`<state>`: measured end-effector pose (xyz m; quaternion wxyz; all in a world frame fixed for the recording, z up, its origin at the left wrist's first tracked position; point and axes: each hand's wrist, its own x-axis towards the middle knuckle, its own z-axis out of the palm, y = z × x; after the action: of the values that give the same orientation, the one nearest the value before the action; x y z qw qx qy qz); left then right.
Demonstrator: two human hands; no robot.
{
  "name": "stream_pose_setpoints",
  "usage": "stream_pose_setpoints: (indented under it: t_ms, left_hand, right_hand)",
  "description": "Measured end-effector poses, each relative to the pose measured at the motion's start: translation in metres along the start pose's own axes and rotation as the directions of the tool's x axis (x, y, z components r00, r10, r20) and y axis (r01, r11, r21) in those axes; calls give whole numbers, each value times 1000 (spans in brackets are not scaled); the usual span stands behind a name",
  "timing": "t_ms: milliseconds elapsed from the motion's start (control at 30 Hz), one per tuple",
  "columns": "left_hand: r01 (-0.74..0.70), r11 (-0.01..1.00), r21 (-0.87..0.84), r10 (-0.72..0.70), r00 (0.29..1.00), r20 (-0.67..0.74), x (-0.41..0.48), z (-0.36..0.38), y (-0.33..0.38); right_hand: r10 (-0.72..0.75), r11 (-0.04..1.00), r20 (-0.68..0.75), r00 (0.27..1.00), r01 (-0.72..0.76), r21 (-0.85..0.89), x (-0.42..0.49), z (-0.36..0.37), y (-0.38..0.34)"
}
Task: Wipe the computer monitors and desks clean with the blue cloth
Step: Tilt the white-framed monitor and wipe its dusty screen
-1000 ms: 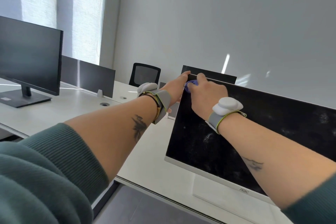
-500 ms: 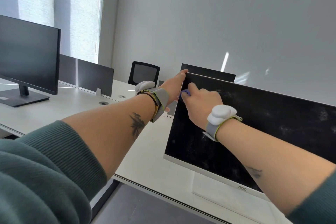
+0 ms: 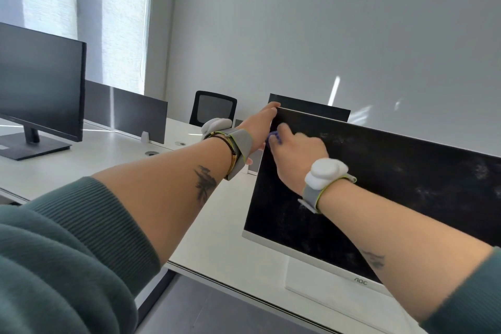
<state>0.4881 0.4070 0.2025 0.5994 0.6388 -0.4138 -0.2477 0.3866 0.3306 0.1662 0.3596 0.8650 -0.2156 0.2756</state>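
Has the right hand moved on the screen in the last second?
Yes. The right hand and blue cloth have slid down from the monitor's top left corner, along its left edge; the left hand holds that corner.

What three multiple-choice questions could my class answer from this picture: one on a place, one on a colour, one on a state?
1. Where is the cloth?
A) in a bucket
B) against the near monitor, under the right hand
C) in a pocket

2. What colour are the sleeves?
A) red
B) white
C) green

3. What state is the near monitor's screen in?
A) lit, showing a picture
B) dark and smudged
C) cracked across

Answers:
1 B: the right hand holds the cloth on the glass by the upper left corner.
2 C: both cuffs are dark green.
3 B: pale dusty smears show on the black glass.
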Motion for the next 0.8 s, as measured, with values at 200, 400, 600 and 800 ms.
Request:
stream_pose_setpoints:
  t_ms: [200, 400, 600, 800]
  left_hand:
    - [15, 1000, -18, -15, 1000, 2, 1, 3, -10]
    - [16, 998, -57, -17, 1000, -17, -1, -2, -14]
    - [-32, 999, -26, 33, 999, 19, 1, 3, -7]
    - [-53, 998, -23, 54, 998, 38, -2, 0, -10]
  right_hand:
    - [150, 989, -84, 985, -149, 20, 15, -3, 5]
    - [22, 1000, -106, 994, -22, 6, 2, 5, -4]
    - [105, 994, -85, 991, -105, 11, 10, -1, 4]
    - [140, 990, -85, 986, -140, 12, 20, -10, 10]
